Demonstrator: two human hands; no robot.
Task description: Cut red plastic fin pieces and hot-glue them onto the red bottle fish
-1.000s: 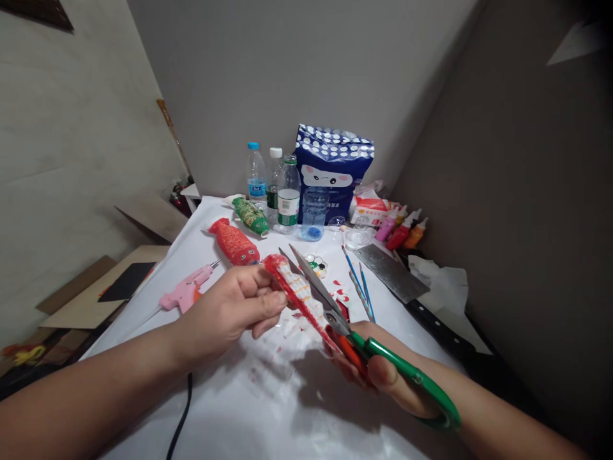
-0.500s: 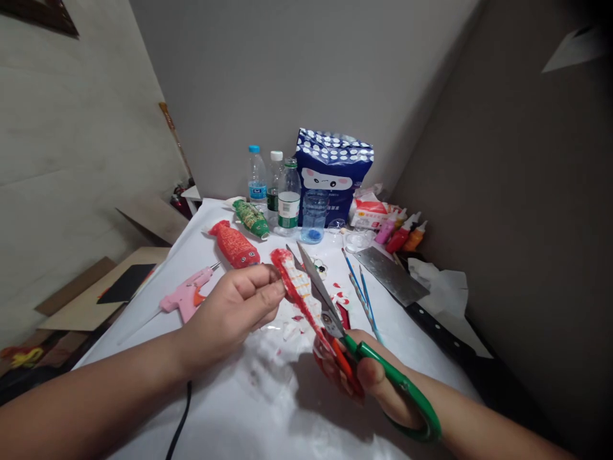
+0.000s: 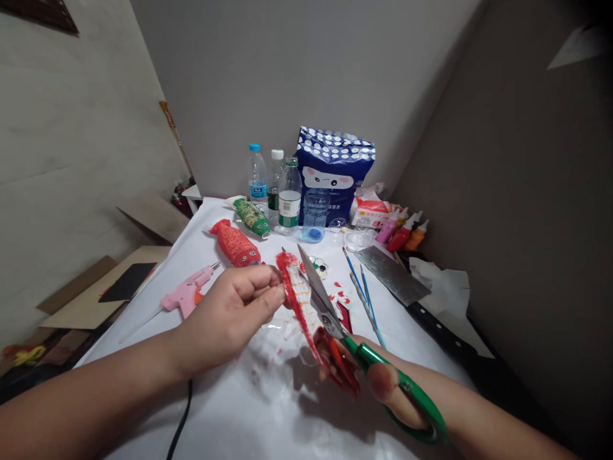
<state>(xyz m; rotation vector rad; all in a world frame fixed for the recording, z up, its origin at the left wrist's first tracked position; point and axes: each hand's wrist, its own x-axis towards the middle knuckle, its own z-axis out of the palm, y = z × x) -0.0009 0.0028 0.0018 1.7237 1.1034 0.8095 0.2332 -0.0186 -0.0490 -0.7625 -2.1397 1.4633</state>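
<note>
My left hand [image 3: 234,313] is closed in a pinch on a long red-and-white painted plastic strip [image 3: 297,295], holding it above the table. My right hand [image 3: 387,390] grips green-handled scissors [image 3: 364,354]. Their steel blades point up and away and lie against the right edge of the strip. The lower end of the strip is red and curls just in front of my right fingers, which are partly hidden behind it. Small red and white offcuts [image 3: 341,298] lie on the table below.
A white table [image 3: 268,409] holds a pink glue gun [image 3: 184,295], red fish-shaped bottle [image 3: 234,244], green one [image 3: 251,216], three water bottles [image 3: 276,188], a blue dotted bag [image 3: 334,169], paint bottles [image 3: 402,233], brushes [image 3: 361,287] and a cleaver [image 3: 397,276]. Cardboard lies at left.
The strip has turned more upright in my left hand. The scissors have shifted slightly, and their blades have drawn closer together along the strip's edge.
</note>
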